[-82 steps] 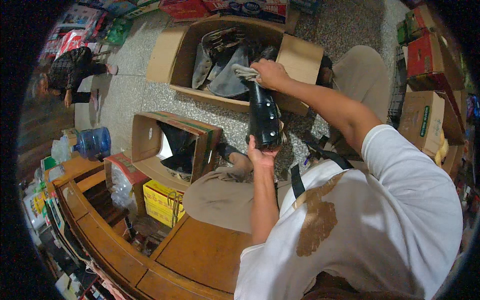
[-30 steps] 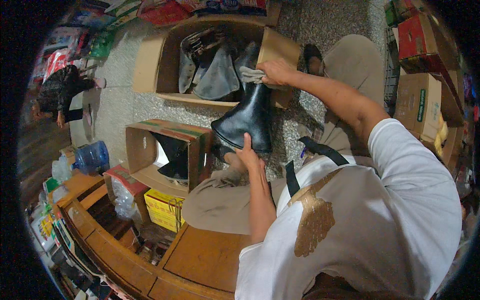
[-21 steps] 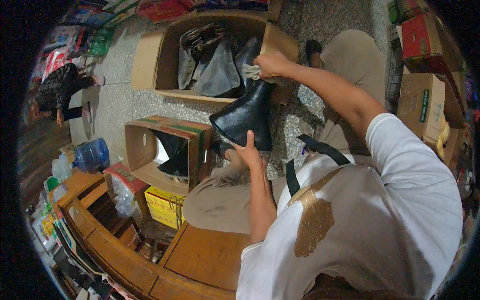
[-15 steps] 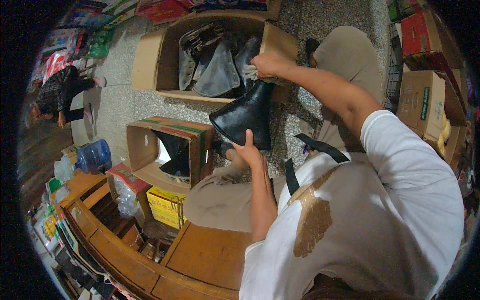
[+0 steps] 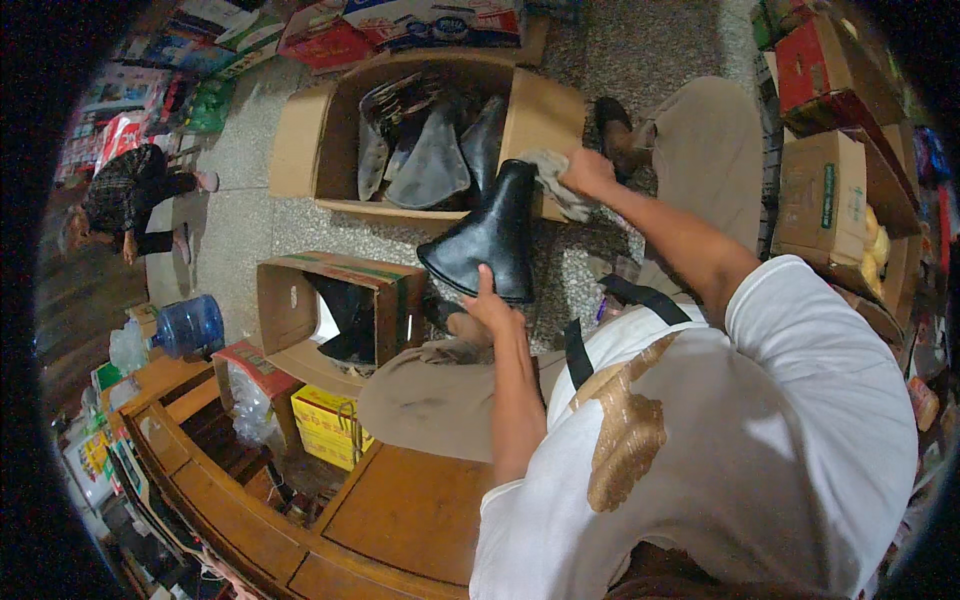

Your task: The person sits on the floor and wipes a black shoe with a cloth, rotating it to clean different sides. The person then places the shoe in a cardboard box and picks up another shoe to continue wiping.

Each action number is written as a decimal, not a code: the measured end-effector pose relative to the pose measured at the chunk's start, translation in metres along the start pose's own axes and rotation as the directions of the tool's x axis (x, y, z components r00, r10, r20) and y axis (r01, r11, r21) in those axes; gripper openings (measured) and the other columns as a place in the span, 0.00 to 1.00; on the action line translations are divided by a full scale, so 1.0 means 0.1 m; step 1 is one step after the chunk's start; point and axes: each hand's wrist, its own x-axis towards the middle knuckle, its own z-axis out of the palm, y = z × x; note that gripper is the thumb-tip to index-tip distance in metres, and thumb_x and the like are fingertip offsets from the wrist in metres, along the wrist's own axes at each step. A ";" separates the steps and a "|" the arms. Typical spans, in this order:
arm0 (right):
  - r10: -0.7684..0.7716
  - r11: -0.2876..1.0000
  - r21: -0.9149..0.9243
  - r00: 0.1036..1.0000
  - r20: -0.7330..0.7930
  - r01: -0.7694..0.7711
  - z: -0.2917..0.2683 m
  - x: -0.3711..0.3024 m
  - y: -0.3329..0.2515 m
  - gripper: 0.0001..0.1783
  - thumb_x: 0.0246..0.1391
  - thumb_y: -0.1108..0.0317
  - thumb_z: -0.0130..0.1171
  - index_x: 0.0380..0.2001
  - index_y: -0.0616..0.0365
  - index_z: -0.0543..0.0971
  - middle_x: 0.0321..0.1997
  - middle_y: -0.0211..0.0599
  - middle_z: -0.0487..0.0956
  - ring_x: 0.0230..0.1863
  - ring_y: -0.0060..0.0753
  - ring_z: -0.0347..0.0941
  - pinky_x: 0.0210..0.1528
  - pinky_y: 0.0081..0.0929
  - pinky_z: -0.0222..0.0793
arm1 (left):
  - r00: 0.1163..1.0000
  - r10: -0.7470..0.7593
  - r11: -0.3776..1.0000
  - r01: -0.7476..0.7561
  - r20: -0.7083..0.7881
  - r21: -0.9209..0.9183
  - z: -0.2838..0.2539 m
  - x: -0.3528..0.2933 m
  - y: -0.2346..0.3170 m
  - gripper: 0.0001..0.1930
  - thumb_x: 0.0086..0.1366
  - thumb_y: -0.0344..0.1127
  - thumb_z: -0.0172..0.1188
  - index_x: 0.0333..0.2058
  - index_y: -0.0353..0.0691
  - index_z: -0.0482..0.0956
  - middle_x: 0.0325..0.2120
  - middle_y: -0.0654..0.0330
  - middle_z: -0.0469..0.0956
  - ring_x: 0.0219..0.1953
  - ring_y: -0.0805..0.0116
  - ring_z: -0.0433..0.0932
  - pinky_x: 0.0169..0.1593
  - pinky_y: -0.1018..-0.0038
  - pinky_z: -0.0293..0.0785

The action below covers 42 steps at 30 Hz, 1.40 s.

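Observation:
My left hand [image 5: 492, 310] grips the wide end of a glossy black bicycle saddle [image 5: 487, 235], its thumb on the top face and its other fingers hidden beneath. The saddle's narrow nose points away from me. In my closed right hand [image 5: 590, 173] is a crumpled grey-beige rag [image 5: 556, 185], just right of the nose. Behind the saddle stands an open cardboard box [image 5: 335, 207] with several dull, dusty dark saddles [image 5: 432, 165] inside.
Nearer on the left, another cardboard box [image 5: 400, 318] lies open with dark pieces [image 5: 350, 310] in it. A wooden cabinet [image 5: 420, 505] borders the near left. A blue water jug [image 5: 188, 325] and a bending person [image 5: 130, 195] are farther left. Cartons [image 5: 822, 200] line the right.
My right hand and the rag have moved off the saddle's nose, to the right and nearer to me. The whole nose now shows. My left hand keeps its hold.

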 end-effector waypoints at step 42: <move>-0.384 0.567 -0.457 0.711 0.589 0.685 0.11 0.29 -1.32 0.18 0.33 0.63 0.69 0.31 0.58 0.83 0.34 0.45 0.83 0.36 0.49 0.81 0.36 0.43 0.75 | 0.958 0.208 0.893 -0.268 0.196 0.361 -0.26 0.01 0.02 0.22 0.54 0.25 0.67 0.47 0.32 0.68 0.44 0.53 0.74 0.47 0.62 0.72 0.52 0.69 0.66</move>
